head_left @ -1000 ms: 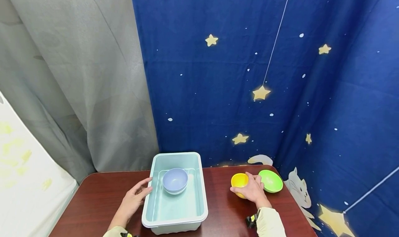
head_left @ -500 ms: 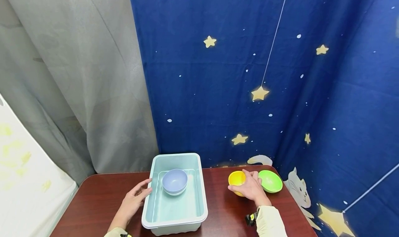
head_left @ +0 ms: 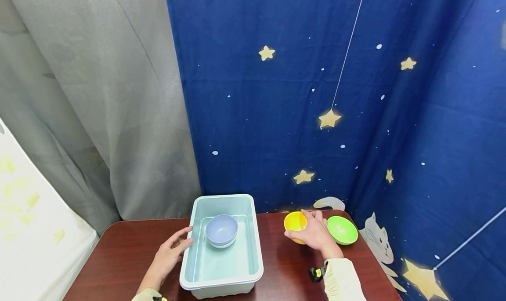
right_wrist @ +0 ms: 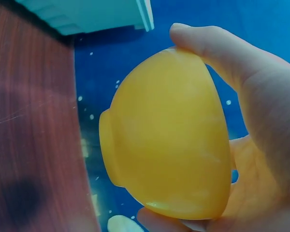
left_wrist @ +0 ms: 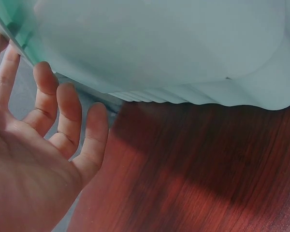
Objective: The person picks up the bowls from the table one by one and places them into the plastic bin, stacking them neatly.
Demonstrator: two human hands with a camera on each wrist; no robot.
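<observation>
My right hand (head_left: 314,233) grips a yellow bowl (right_wrist: 169,130) by its rim, thumb on one side and fingers on the other. The bowl hangs over the table's right half, its foot away from the wood. At the left side of a pale blue plastic bin (head_left: 221,270), my left hand (left_wrist: 43,125) rests its thumb and fingertips at the rim, the other fingers loosely bent outside the wall. Inside the bin sits a periwinkle bowl (head_left: 222,229) with a paler bowl's edge showing beneath it. A green bowl (head_left: 342,230) stands just right of my right hand.
The dark red wooden table (head_left: 130,252) carries everything. Behind it hang a grey curtain (head_left: 150,116) and a blue star-patterned curtain (head_left: 253,116). The bin's right wall stands between the yellow bowl and the periwinkle one.
My right hand has carried the yellow bowl a little to the left and up in the head view, away from the green bowl. My left hand and the bin have stayed put.
</observation>
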